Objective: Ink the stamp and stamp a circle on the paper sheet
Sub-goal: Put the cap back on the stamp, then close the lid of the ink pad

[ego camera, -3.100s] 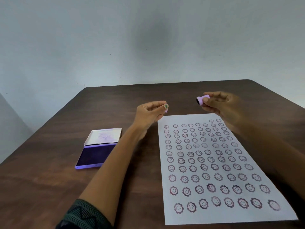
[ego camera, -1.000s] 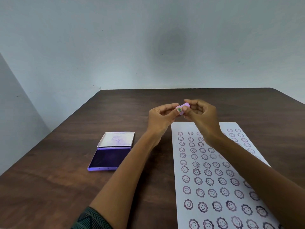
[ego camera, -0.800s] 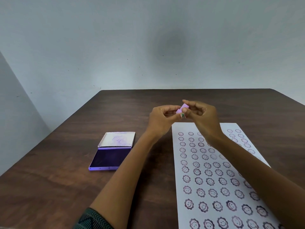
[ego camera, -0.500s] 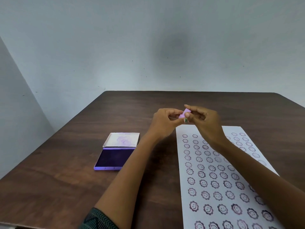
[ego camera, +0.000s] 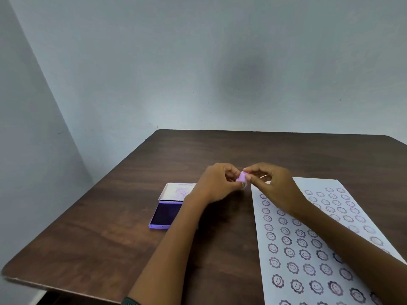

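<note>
A small lilac stamp (ego camera: 242, 177) is pinched between the fingertips of both hands, just above the table at the near-left corner of the sheet's far edge. My left hand (ego camera: 217, 181) grips it from the left, my right hand (ego camera: 272, 184) from the right. The white paper sheet (ego camera: 317, 241) lies on the right, covered with rows of purple smiling flower stamps. An open purple ink pad (ego camera: 165, 213) with its lid folded back sits left of my left forearm.
The dark wooden table (ego camera: 110, 243) has its left edge and near-left corner in view. A pale wall (ego camera: 198, 62) stands behind the far edge.
The hands, apart three seconds ago, have come together on the stamp. The view has swung left and tilted, so the hands and sheet sit lower and more to the right.
</note>
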Demonstrator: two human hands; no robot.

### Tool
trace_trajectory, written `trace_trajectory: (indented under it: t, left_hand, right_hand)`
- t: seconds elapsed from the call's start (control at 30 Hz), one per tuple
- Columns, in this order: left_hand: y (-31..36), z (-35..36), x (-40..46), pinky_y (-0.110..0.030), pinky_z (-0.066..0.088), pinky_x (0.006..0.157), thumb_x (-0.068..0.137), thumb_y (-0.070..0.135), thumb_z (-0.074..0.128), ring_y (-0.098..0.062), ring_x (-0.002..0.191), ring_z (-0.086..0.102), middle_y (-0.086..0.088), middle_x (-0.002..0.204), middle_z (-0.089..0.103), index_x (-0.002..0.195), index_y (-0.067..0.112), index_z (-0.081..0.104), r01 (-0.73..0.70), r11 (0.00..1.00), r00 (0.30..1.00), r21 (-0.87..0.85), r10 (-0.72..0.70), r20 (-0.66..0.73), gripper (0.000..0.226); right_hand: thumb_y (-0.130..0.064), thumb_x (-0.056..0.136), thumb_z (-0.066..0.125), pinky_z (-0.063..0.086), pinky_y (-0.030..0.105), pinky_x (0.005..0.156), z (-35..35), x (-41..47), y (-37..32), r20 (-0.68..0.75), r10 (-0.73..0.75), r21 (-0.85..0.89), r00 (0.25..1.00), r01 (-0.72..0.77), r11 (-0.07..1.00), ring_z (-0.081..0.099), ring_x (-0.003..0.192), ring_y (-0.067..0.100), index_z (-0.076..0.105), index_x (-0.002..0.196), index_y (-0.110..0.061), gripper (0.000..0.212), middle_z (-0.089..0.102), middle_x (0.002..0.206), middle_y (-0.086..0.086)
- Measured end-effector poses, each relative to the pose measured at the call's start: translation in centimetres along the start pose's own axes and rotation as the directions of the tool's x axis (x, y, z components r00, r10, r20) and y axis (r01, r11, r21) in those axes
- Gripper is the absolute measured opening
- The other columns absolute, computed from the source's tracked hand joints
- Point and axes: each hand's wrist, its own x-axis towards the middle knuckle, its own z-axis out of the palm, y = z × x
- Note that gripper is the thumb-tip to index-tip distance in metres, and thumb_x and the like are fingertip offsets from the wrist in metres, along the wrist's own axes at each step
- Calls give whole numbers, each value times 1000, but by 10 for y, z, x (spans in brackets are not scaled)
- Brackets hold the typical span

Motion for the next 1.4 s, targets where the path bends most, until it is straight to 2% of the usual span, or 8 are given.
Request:
trace_trajectory:
  t: [0.13, 0.27, 0.4, 0.53, 0.63, 0.8, 1.0, 1.4]
  left_hand:
    - [-3, 0, -5, -41, 54, 86, 74, 32, 76, -15, 82, 66, 2, 88, 74, 89, 18, 71, 14, 999, 999, 52, -17, 52, 21]
    - [0, 3, -6, -55, 34, 108, 78, 40, 71, -16, 93, 63, 1, 100, 72, 98, 18, 70, 4, 994, 998, 111, -10, 56, 29]
    - [1, -8, -20, -50, 8, 119, 81, 47, 65, -13, 116, 55, 4, 124, 64, 117, 24, 61, -14, 983, 1000, 181, 15, 0, 43]
    - [-8, -36, -55, -39, -1, 118, 80, 49, 65, -9, 126, 45, 10, 131, 58, 126, 33, 54, -43, 982, 990, 183, 66, -121, 49]
    - [-28, -64, -89, -34, 2, 116, 76, 52, 68, -8, 128, 40, 16, 132, 53, 125, 39, 52, 10, 988, 985, 153, 16, -171, 52]
    - [-56, -89, -138, -21, 31, 99, 60, 62, 73, 1, 124, 38, 29, 127, 44, 128, 47, 46, 135, 990, 976, -49, -141, -167, 74]
    - [-68, -86, -148, -11, 36, 93, 60, 51, 81, 1, 122, 39, 22, 133, 42, 136, 40, 40, 133, 990, 978, -56, -140, -155, 87]
    - [-80, -80, -144, -20, 35, 99, 70, 55, 72, 2, 118, 38, 15, 140, 46, 130, 37, 48, 78, 986, 983, 150, -51, -179, 67]
  right_hand:
    - [-17, 82, 67, 53, 32, 79, 3, -1, -2, 78, -58, -53, 995, 62, 997, 65, 86, 16, 71, 99, -11, 19, 73, 95, 5]
    - [-25, 81, 67, 54, 32, 78, 1, -2, -1, 96, -45, -70, 994, 52, 996, 64, 85, 14, 70, 100, -15, 21, 72, 95, 2]
    - [-24, 84, 63, 52, 23, 75, -2, -1, -5, 21, -40, -41, 999, 41, 998, 62, 85, 9, 67, 104, -18, 21, 69, 95, -3]
    - [-19, 88, 57, 43, 11, 71, -7, 5, -12, -66, -21, -68, 998, 16, 998, 59, 83, 5, 68, 99, -16, 16, 67, 96, -2]
    - [-17, 88, 57, 45, 17, 71, -5, 10, -26, -44, -74, -113, 996, 68, 991, 60, 82, 13, 69, 96, -11, 15, 68, 92, 1]
    - [-20, 88, 56, 45, 29, 73, 27, 27, -56, 198, -153, -236, 968, 199, 951, 57, 83, 15, 69, 94, -11, 17, 69, 93, 5]
    - [-17, 88, 52, 40, 28, 80, 81, 49, -66, 477, -9, -374, 879, 212, 903, 58, 96, 25, 65, 107, -7, 25, 63, 106, 12]
    - [-2, 83, 50, 37, 20, 58, 100, 50, -61, 428, 50, -452, 902, 166, 876, 49, 74, 16, 56, 78, -12, 12, 62, 93, 11]
